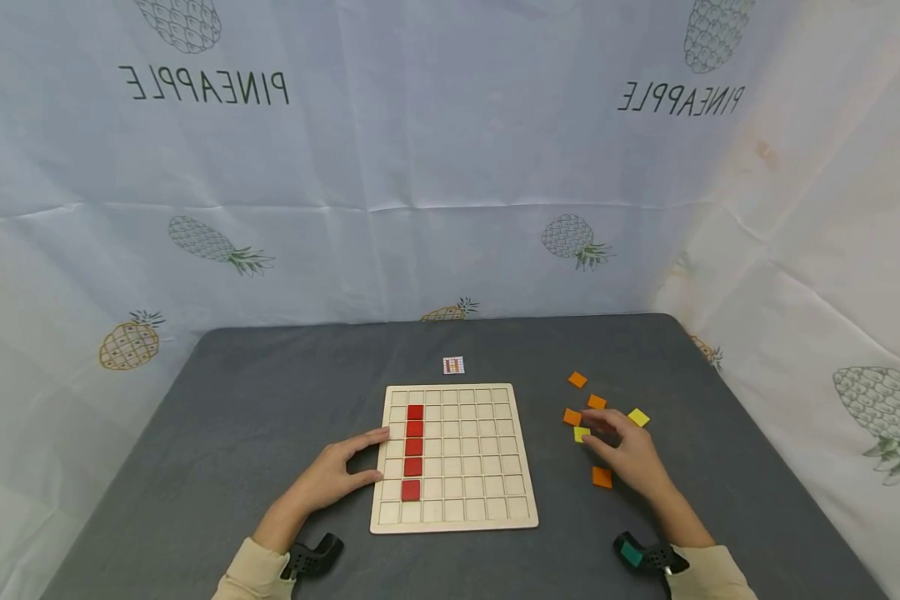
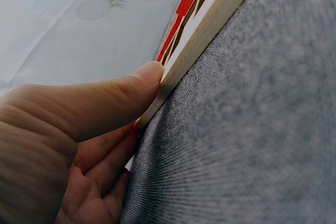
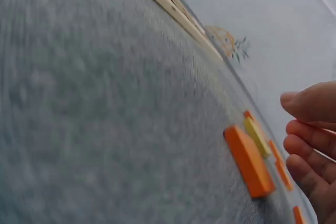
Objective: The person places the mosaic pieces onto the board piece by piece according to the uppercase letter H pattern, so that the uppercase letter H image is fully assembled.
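Note:
A pale wooden grid board lies on the dark table, with several red square tiles set in one column near its left side. My left hand rests at the board's left edge, thumb and forefinger spread and touching it. In the left wrist view the thumb tip meets the board's side. My right hand hovers over loose tiles to the right, thumb and fingers apart, with nothing seen between them. Closest to its fingertips are a yellow tile and an orange tile.
Other orange tiles lie around the right hand, one nearer and one farther off. A second yellow tile is beyond the knuckles. Behind the board sits a small patterned card. A pineapple-print curtain hangs past the table's far edge.

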The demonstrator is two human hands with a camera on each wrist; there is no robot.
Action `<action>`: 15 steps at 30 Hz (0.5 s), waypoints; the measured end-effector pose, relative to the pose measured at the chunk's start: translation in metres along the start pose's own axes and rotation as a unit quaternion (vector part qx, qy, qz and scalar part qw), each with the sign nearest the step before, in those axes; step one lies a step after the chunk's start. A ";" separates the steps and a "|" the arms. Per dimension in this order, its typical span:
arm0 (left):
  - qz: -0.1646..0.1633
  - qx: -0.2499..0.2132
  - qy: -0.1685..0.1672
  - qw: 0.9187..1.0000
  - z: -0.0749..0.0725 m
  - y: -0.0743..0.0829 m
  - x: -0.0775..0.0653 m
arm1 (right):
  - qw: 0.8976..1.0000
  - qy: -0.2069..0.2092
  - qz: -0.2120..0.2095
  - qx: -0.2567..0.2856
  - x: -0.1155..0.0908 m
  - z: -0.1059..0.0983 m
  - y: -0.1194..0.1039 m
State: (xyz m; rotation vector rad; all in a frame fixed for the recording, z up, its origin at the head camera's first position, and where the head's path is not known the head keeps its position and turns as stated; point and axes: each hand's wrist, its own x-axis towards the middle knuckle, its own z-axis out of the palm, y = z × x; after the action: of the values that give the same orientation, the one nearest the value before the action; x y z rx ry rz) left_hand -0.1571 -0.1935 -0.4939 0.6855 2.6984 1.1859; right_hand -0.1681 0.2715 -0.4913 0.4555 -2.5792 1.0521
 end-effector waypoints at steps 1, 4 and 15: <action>0.000 0.000 0.000 1.000 0.000 0.000 0.000 | 1.000 -0.005 0.007 -0.004 -0.001 0.000 0.002; 0.002 0.001 0.001 1.000 0.000 0.000 0.000 | 0.999 -0.020 0.025 -0.009 -0.002 0.000 0.006; 0.007 0.004 0.002 1.000 -0.002 0.002 -0.001 | 0.998 -0.039 0.022 -0.037 -0.003 0.003 0.010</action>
State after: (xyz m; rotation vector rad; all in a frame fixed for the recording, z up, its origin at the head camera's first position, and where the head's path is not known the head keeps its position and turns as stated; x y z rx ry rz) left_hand -0.1563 -0.1942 -0.4915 0.7053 2.7066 1.1820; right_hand -0.1705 0.2772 -0.5005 0.4320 -2.6989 0.9666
